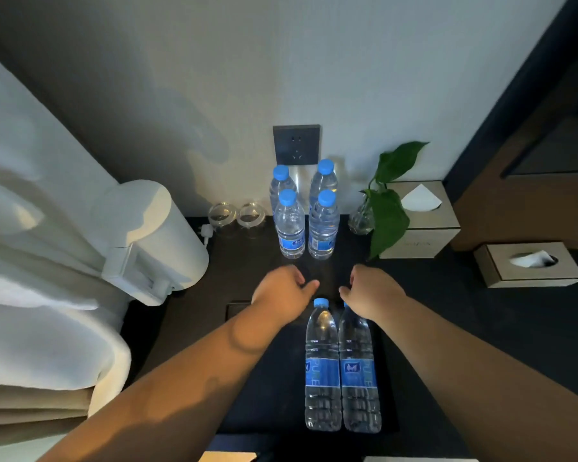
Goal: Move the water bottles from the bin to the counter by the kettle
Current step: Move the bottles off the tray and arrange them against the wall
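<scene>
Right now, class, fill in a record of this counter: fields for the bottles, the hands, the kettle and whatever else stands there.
standing bottles: four, upright, two by two, below the wall socket
near bottles: two, side by side, closest to the person
left hand: over the counter, fingers loosely curled, holds nothing
right hand: likewise empty; its wrist hides one near bottle's cap
kettle: white, at the left
other things: two glasses, plant, two tissue boxes

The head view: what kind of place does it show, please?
Most likely a hotel room: a white electric kettle, two drinking glasses and four water bottles stand together on a dark counter, with two tissue boxes at the right.
</scene>
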`<action>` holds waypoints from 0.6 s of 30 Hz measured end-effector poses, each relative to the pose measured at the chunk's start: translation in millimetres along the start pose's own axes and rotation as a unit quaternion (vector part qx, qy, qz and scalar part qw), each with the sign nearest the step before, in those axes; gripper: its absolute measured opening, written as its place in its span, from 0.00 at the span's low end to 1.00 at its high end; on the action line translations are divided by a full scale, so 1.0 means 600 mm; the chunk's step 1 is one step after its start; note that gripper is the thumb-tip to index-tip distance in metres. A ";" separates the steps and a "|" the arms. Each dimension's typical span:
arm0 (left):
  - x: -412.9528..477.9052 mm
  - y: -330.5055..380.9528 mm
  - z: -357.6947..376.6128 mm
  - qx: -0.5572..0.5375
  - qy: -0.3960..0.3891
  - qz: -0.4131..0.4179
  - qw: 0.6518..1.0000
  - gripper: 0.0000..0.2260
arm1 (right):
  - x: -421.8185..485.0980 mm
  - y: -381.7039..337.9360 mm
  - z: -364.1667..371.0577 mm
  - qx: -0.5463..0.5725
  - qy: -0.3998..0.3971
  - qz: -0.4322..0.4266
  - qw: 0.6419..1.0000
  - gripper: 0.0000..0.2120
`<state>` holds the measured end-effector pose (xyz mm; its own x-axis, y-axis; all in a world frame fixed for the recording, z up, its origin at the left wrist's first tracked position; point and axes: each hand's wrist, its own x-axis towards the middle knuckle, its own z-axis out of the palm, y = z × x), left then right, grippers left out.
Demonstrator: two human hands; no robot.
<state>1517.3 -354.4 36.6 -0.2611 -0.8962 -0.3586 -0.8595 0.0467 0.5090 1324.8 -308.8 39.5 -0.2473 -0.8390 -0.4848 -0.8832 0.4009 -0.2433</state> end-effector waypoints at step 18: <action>-0.009 -0.006 0.105 0.005 -0.075 -0.083 0.994 0.22 | 0.011 0.024 0.078 0.057 -0.090 0.093 0.990 0.27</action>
<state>1494.4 -321.8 -12.8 -0.1767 -0.8165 -0.5496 -0.9002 -0.0917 0.4256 1329.4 -291.4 -6.5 -0.3170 -0.6720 -0.6693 -0.7755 0.5899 -0.2250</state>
